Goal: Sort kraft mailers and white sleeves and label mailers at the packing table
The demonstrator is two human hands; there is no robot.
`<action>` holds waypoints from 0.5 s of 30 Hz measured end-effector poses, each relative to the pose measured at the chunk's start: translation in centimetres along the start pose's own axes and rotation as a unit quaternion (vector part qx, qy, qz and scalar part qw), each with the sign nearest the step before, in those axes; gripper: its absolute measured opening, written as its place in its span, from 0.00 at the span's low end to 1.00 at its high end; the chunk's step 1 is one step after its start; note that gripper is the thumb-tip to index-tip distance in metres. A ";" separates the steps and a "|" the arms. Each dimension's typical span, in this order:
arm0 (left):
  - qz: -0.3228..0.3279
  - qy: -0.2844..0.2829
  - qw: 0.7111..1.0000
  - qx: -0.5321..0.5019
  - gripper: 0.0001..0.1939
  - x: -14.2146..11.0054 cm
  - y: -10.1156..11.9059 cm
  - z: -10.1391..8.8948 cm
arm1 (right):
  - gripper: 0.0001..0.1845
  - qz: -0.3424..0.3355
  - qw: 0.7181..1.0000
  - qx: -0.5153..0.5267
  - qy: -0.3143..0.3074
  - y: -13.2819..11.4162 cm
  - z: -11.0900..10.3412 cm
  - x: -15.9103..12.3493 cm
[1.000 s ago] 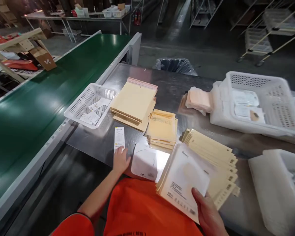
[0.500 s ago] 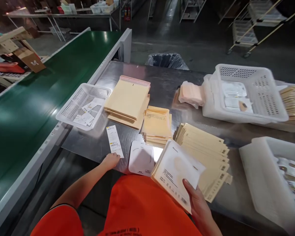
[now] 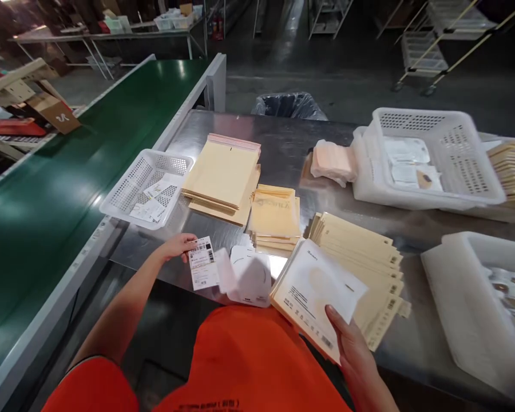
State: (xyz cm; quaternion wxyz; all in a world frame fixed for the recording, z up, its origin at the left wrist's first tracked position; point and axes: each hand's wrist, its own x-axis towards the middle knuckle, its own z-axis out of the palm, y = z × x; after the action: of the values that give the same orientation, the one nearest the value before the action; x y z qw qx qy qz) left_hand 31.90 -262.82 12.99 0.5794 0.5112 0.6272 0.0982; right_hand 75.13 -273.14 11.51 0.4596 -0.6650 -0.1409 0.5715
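Note:
My left hand (image 3: 177, 247) pinches the upper left corner of a printed shipping label (image 3: 203, 264) above the near edge of the metal table. Beside the label lies a white rounded-square packet (image 3: 249, 274), with a pale sheet between them. In my right hand (image 3: 347, 337) is a flat white printed packet (image 3: 317, 280); the thumb presses on its top and the fingers are hidden underneath. Tan edges show below this packet. It overlaps a fanned stack of kraft envelopes (image 3: 360, 252). Smaller yellowish envelopes (image 3: 274, 214) lie just beyond.
A white basket (image 3: 111, 200) with labels inside stands at the left, beside a green conveyor belt (image 3: 124, 114). Large padded mailers (image 3: 223, 171) are piled near it. White baskets (image 3: 438, 197) and a bin (image 3: 450, 297) stand right. A bagged trash bin (image 3: 289, 106) is behind the table.
My left hand has moved up and left, lifting the label, which now shows a different printed face. My right hand and its packet have stayed nearly in place.

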 end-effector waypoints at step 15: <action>-0.126 0.309 0.939 0.077 0.15 1.9 -9.4 8.6 | 0.39 0.026 0.998 -0.061 0.015 -0.8 1.5 -0.9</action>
State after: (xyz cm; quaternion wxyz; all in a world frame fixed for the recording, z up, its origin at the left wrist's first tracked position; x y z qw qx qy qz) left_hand 34.42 -269.69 2.40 0.3234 0.4153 0.8404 0.1290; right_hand 73.83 -272.70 12.85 0.4053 -0.7039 -0.1507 0.5635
